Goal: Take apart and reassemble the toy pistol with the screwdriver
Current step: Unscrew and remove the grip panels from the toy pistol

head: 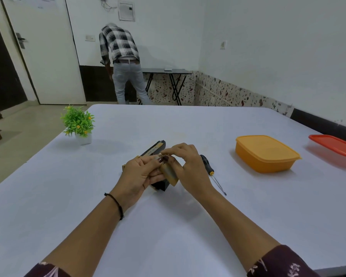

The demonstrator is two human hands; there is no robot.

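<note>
- Maroon patterned sleeves (278, 262) sit at the bottom edge, with both bare forearms reaching forward over the white table (168, 226).
- A black cord (117, 204) circles the left wrist.
- Left hand (137, 176) is wrapped around the pistol (156, 149) near the table's middle, barrel pointing away and to the left.
- Right hand (188, 164) meets it from the right, fingertips pinched at the top of the tan grip (170, 173); what they pinch is too small to tell.
- Screwdriver (212, 172) lies on the table just right of the right hand, untouched.
- Orange box (266, 154), lid on, stands further right; a red lid (336, 145) lies beyond it at the edge.
- Small plant (78, 122) stands at the far left corner.
- A person (122, 62) in a checked shirt bends by the far wall.
</note>
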